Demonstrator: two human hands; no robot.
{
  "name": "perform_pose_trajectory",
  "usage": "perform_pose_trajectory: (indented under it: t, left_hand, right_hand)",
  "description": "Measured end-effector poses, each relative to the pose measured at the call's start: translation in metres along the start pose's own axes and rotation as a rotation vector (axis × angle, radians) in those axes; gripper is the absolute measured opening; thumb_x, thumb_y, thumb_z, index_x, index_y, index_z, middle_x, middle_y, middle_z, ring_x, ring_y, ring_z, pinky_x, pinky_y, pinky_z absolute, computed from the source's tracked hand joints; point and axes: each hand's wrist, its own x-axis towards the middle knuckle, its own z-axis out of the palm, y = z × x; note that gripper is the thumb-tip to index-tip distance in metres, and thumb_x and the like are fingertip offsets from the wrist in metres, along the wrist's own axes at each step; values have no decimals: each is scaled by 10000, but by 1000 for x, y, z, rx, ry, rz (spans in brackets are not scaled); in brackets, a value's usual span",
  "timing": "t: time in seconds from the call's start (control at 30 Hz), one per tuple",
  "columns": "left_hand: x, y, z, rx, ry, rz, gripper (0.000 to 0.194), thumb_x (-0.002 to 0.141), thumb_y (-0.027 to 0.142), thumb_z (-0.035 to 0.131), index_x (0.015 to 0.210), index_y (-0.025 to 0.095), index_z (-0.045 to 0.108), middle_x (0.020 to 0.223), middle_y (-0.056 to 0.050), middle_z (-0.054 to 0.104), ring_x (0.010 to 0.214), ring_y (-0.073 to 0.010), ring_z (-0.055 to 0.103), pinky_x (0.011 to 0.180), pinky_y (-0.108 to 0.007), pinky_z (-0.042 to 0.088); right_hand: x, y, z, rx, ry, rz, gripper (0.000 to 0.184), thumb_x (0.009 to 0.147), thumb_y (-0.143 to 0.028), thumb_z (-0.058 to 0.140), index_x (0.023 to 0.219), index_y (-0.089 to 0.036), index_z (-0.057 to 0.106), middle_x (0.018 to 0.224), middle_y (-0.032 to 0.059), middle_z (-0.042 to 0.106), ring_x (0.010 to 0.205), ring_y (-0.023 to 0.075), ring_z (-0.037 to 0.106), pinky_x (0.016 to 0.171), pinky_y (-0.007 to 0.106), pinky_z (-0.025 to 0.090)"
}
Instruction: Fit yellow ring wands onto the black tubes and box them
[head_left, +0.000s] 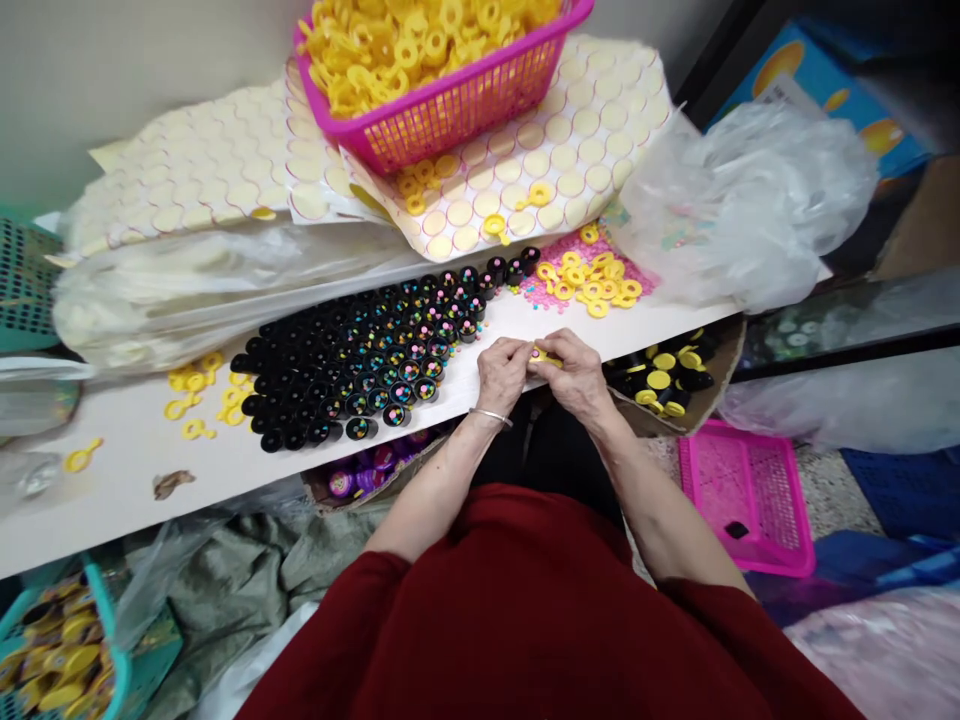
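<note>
At the front edge of the table, my left hand [501,376] and my right hand [573,374] meet, fingers closed around one small yellow ring piece [547,358]. A pink spot shows at its left end. Whatever lies beneath it is hidden by my fingers. Left of my hands stand many small black cups [360,355] in tight rows. Those nearer me hold coloured beads, while the ones at the far left look dark inside. Just beyond my hands, loose yellow ring pieces [596,285] lie on a spread of pink beads [551,290].
A pink basket [457,125] full of yellow pieces stands on sticker sheets [187,165] at the back. Plastic bags [765,200] crowd the right. Below the table edge are a box of black-and-yellow pieces [660,380], a pink tray [750,490] and a teal basket [112,630].
</note>
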Motion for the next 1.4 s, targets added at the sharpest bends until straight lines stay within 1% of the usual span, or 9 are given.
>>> perform_pose_trajectory:
  t: [0.23, 0.4, 0.57, 0.67, 0.83, 0.97, 1.07, 1.2, 1.4]
  left_hand:
    - [0, 6, 0, 91, 10, 50, 142, 749, 148, 604, 659, 165, 712, 668, -3, 642, 684, -108, 589, 688, -228, 436]
    - [-1, 8, -1, 122, 12, 90, 162, 751, 132, 598, 636, 173, 703, 652, -2, 643, 683, -109, 597, 681, -228, 441]
    - [0, 7, -1, 134, 5, 126, 183, 761, 140, 591, 614, 181, 692, 648, -1, 643, 678, -110, 601, 687, -235, 457]
    - [-2, 4, 2, 137, -25, 155, 176, 760, 140, 598, 619, 182, 695, 660, -5, 645, 680, -111, 601, 697, -239, 465]
    - [-1, -3, -1, 108, -117, 150, 172, 790, 183, 575, 690, 183, 715, 701, -18, 649, 727, -125, 598, 712, -250, 472]
    - [2, -7, -18, 49, -385, 137, 190, 783, 192, 559, 881, 175, 721, 858, -29, 659, 826, -136, 593, 766, -257, 470]
    - [2, -10, -26, 79, -571, 187, 363, 690, 154, 619, 1049, 177, 669, 916, -18, 632, 806, -132, 568, 722, -247, 457]
    - [-1, -18, -17, 178, -474, 311, 299, 683, 258, 675, 960, 147, 658, 825, -14, 599, 736, -132, 545, 657, -249, 427]
    - [-16, -11, -17, 431, -395, 739, 253, 882, 346, 449, 780, 169, 598, 776, -49, 618, 726, -151, 541, 693, -303, 407]
  right_hand:
    - [-22, 12, 3, 552, 118, 248, 499, 575, -290, 794, 1048, -246, 641, 991, 20, 627, 813, 148, 596, 726, 321, 506]
    - [-33, 12, 10, 803, 205, 404, 327, 575, -275, 803, 872, -208, 684, 761, 6, 664, 609, 110, 584, 569, 269, 483]
    - [-26, 8, 6, 712, 235, 385, 233, 590, -322, 781, 763, -191, 697, 633, -13, 627, 492, 87, 500, 442, 236, 374]
    - [-12, 5, -3, 543, 140, 342, 238, 534, -329, 804, 661, -180, 668, 614, -28, 601, 521, 88, 499, 489, 243, 399]
    - [18, -6, -20, 401, -144, 526, 433, 355, -268, 853, 682, -174, 584, 527, -80, 521, 503, 75, 467, 510, 230, 394]
    - [34, -13, -27, 301, -390, 661, 449, 334, -224, 831, 715, -158, 603, 571, -63, 565, 553, 89, 501, 542, 232, 403]
    - [39, -14, -28, 229, -497, 710, 392, 364, -227, 812, 705, -154, 632, 614, -37, 606, 606, 115, 536, 579, 247, 420]
    - [39, -18, -27, 198, -528, 736, 376, 361, -226, 810, 676, -161, 616, 582, -40, 591, 585, 118, 522, 574, 256, 415]
    - [13, -30, -32, 398, -531, 696, 423, 385, -220, 821, 743, -168, 602, 629, -62, 573, 631, 101, 517, 598, 233, 421]
